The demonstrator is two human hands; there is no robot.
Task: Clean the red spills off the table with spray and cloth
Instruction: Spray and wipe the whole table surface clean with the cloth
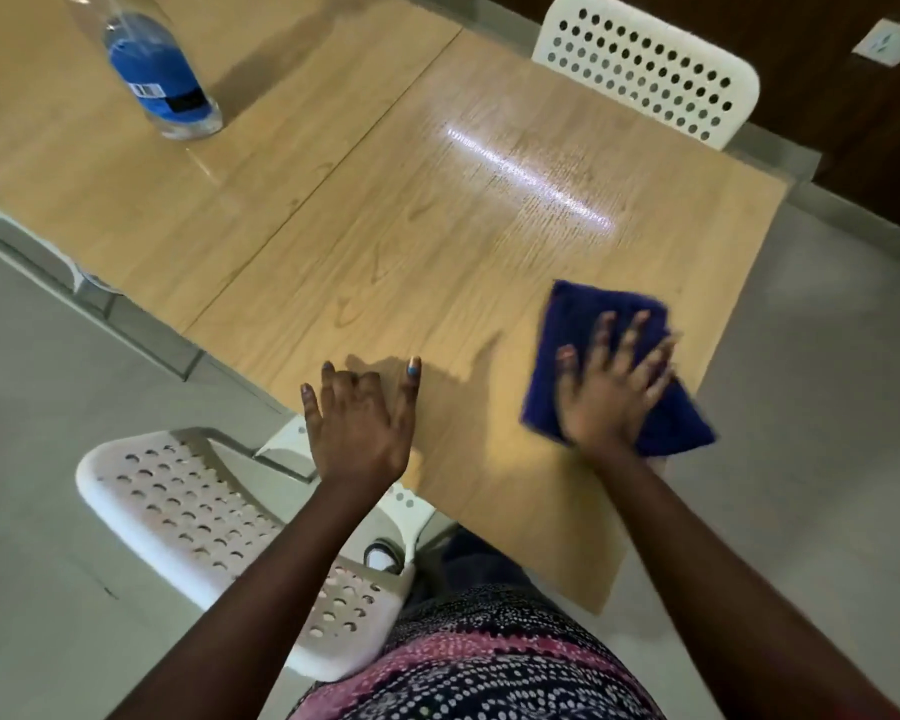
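A dark blue cloth (588,314) lies flat on the wooden table (365,241) near its right edge. My right hand (611,387) presses down on the cloth, fingers spread and blurred with motion. My left hand (359,413) rests on the table's near edge with fingers apart, holding nothing. A clear spray bottle (154,70) with blue liquid stands at the far left of the table, its top cut off by the frame. No red spill shows on the surface; faint wet streaks and a light glare mark the middle.
A white perforated chair (209,522) sits below my left arm at the near side. Another white chair (650,65) stands at the far side. The table's right edge lies just beyond the cloth, with grey floor (827,407) past it.
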